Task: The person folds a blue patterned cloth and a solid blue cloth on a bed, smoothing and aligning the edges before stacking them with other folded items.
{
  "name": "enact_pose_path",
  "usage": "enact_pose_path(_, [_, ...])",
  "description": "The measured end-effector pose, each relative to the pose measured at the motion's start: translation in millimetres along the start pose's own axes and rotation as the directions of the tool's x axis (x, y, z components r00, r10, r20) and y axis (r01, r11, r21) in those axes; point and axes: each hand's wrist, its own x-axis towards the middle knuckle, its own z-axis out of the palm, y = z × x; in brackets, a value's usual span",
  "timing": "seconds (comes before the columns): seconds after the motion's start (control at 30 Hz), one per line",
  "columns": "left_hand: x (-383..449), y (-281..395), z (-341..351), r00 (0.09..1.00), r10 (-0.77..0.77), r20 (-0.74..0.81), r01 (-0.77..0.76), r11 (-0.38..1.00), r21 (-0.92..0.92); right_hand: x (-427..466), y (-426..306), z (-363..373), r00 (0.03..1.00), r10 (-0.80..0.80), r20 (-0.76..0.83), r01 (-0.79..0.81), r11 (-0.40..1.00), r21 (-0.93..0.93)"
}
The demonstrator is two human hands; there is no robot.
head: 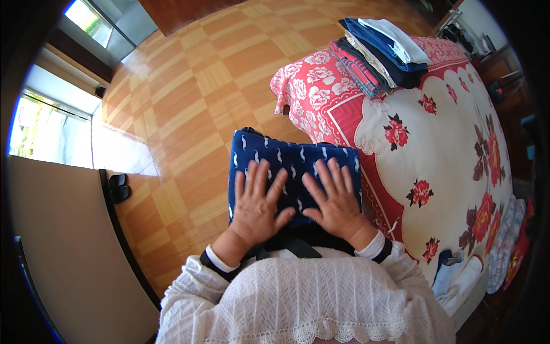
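Note:
A dark blue cloth with a white moustache print (294, 155) lies folded into a rough rectangle in front of my body. My left hand (259, 202) rests on its left half, palm down, fingers spread. On the right half, my right hand (334, 198) lies flat in the same way, thumb pointing inward. Neither hand grips anything. Black fabric shows below the cloth, close to my white knit top (326, 284). What supports the cloth is hidden.
To the right, a bed with a red and white floral sheet (386, 172) bears a stack of folded clothes (382, 56). Rolled garments (457, 271) sit in a box at lower right. Black slippers (119, 188) lie on the wood-patterned floor (180, 129) near a pale panel (64, 232).

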Motion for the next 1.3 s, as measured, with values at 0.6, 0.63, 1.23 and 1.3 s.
enact_pose_path(0.6, [-46.9,-66.2,32.2,0.964,-0.254,-0.075,0.116,0.657,-0.745,-4.0,75.0,54.2,0.805,0.593,-0.022,-0.374,0.536,0.756])
enact_pose_path(0.63, [-45.5,-67.9,30.9,0.959,-0.278,-0.059,0.14,0.642,-0.754,-10.4,75.4,51.8,0.823,0.568,-0.022,-0.326,0.503,0.8])
enact_pose_path(1.23, [40.1,-39.3,-8.2,0.944,-0.041,0.326,0.329,0.124,-0.936,-70.6,80.2,-12.3,0.779,0.627,0.009,-0.157,0.18,0.971])
enact_pose_path(1.3, [77.7,-22.5,-3.2,0.954,0.022,0.299,0.288,0.21,-0.934,-89.2,99.9,-32.0,0.752,0.639,0.164,-0.145,-0.081,0.986])
